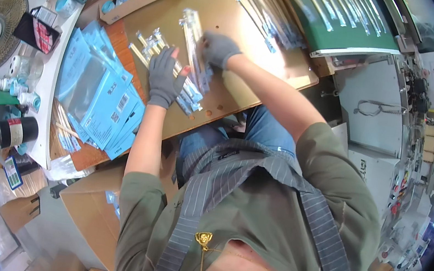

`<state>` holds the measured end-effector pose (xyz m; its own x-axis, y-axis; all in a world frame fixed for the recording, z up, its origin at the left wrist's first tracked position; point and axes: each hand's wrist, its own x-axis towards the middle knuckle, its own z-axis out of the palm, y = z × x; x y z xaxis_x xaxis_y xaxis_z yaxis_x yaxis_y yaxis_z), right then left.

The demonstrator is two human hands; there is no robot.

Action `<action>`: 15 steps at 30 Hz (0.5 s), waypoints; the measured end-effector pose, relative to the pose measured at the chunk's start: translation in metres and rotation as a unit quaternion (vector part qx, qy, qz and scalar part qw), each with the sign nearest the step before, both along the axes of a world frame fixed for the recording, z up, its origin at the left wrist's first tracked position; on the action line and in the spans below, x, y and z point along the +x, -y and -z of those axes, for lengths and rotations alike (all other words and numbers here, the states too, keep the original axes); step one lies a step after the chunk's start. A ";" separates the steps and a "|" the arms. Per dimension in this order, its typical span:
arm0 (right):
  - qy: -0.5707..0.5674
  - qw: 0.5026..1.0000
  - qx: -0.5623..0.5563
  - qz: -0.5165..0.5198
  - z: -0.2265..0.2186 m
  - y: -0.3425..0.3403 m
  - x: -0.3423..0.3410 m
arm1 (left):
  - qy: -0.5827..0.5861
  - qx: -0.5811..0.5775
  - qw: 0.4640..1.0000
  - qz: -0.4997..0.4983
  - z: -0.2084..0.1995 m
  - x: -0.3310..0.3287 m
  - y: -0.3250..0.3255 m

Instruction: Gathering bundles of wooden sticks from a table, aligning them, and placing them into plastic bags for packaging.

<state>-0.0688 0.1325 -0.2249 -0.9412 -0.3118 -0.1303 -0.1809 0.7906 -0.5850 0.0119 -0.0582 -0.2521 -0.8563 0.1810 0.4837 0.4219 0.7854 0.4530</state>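
A bunch of slim, clear-wrapped sticks (pixel 157 44) lies gathered under the flat, unclenched grey-gloved left hand (pixel 166 77), a second bunch (pixel 191 35) beside the curled grey-gloved right hand (pixel 220 51), hold unclear, another pile (pixel 271 20) seemingly left beyond.

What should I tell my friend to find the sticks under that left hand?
Start at the big brown tabletop. On its left half, find the grey-gloved left hand. The wrapped sticks poke out from under it at both ends, while the neighbouring bundle lies to their right, beside the right hand.
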 end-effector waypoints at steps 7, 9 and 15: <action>-0.335 0.882 0.286 0.168 -0.004 -0.090 -0.098 | 0.068 -0.189 0.975 0.095 -0.012 0.000 -0.036; 0.009 0.955 0.159 0.251 -0.014 -0.141 -0.115 | 0.058 -0.185 0.978 0.081 -0.006 0.000 -0.030; 0.020 0.979 0.104 0.176 -0.024 -0.084 -0.089 | 0.075 -0.093 0.992 0.027 -0.009 -0.015 -0.027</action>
